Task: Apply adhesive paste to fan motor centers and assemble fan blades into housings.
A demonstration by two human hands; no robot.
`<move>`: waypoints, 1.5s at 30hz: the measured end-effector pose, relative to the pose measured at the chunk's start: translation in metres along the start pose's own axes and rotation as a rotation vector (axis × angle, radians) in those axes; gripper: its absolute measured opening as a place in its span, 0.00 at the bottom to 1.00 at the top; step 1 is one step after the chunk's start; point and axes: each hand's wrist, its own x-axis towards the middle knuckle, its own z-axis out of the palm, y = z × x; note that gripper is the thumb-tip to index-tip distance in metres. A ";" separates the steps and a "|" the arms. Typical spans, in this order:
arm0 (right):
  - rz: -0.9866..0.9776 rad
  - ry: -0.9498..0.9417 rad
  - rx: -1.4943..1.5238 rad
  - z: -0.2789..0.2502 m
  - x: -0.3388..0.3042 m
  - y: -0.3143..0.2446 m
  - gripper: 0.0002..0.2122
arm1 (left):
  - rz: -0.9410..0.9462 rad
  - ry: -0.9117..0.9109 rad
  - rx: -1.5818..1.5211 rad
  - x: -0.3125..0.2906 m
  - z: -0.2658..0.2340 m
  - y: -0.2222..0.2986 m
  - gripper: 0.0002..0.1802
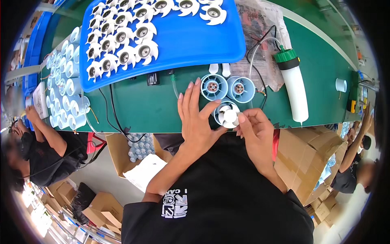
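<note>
A white fan impeller (pixel 230 116) sits at the mouth of a light blue round housing (pixel 216 115) near the table's front edge. My left hand (pixel 196 120) has its thumb and index finger closed around the housing's left side, its other fingers stretched out. With fingertips bent together, my right hand (pixel 256 129) pinches the impeller's right edge. Just beyond stand two more housings, a left one (pixel 214 96) and a right one (pixel 242 97), touching side by side with copper-coloured motor parts inside. How deep the impeller sits in the housing I cannot tell.
A blue tray (pixel 195 44) at the back holds rows of white impellers. Many light blue housings (pixel 73 86) crowd the left. To the right lies a white bottle (pixel 294 91) with green cap and hose. Cables cross the green table (pixel 138 103); people work at both sides.
</note>
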 end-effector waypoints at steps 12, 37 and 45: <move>-0.177 0.052 -0.149 0.005 0.006 0.004 0.07 | 0.025 0.043 0.068 0.001 0.001 0.004 0.46; -0.788 -1.644 0.911 0.000 -0.037 -0.154 0.24 | -0.061 0.336 -0.359 -0.017 -0.001 -0.005 0.29; -0.386 -1.802 0.876 -0.004 -0.029 -0.158 0.27 | -0.136 0.526 -0.545 -0.022 0.006 -0.013 0.18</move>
